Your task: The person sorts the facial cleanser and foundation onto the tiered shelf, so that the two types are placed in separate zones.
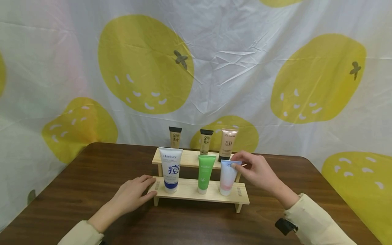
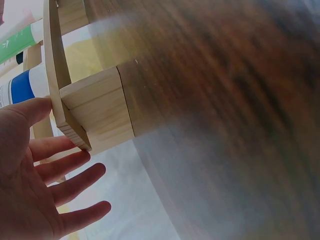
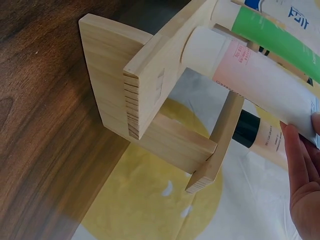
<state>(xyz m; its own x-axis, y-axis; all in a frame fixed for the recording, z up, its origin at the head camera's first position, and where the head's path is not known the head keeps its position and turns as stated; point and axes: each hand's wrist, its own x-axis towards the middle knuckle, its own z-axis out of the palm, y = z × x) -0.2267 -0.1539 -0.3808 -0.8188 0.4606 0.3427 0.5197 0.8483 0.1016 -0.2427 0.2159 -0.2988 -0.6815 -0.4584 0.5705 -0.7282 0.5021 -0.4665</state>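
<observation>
A two-tier wooden display stand (image 1: pixel 202 187) stands on the table. My left hand (image 1: pixel 134 192) rests at the left end of its lower shelf, thumb and fingertips at the board's edge, the other fingers spread. My right hand (image 1: pixel 257 170) pinches the flat top end of a white-and-pink tube (image 1: pixel 227 178), its white cap down on the right part of the lower shelf. A green tube (image 1: pixel 206 173) stands in the middle of that shelf. Left of it is a white tube with a blue band (image 1: pixel 170 170), closest to my left hand.
On the upper shelf (image 1: pixel 190 158) stand two small gold tubes with black ends, a left one (image 1: pixel 175 139) and a middle one (image 1: pixel 206 143), and a pinkish BB tube (image 1: pixel 228 144) behind my right hand. A lemon-print curtain (image 1: pixel 214 85) hangs behind the brown table (image 1: pixel 122 160).
</observation>
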